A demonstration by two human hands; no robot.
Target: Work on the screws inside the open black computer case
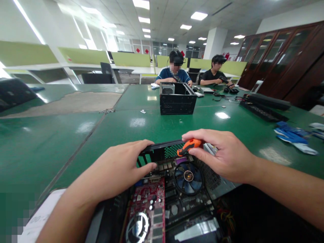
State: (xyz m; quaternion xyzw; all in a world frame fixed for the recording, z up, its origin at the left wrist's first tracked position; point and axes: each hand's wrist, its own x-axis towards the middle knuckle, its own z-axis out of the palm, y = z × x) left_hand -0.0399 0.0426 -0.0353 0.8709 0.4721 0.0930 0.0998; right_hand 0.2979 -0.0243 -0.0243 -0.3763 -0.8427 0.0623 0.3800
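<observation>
L hand (121,165) bare, R hand (225,157) bare, both forearms (283,187) bare as far as vis.

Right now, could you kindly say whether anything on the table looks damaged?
Yes: left of the middle, the green tabletop has a large greyish patch with a ragged edge, as if its covering had worn away, with specks at its right end.

Before us the black computer case (165,145) lies open-topped, its red circuit board (158,199) and blue-bladed fan (188,185) exposed; the orange-and-black tool (189,146) we hold slants beside its perforated far wall.
</observation>
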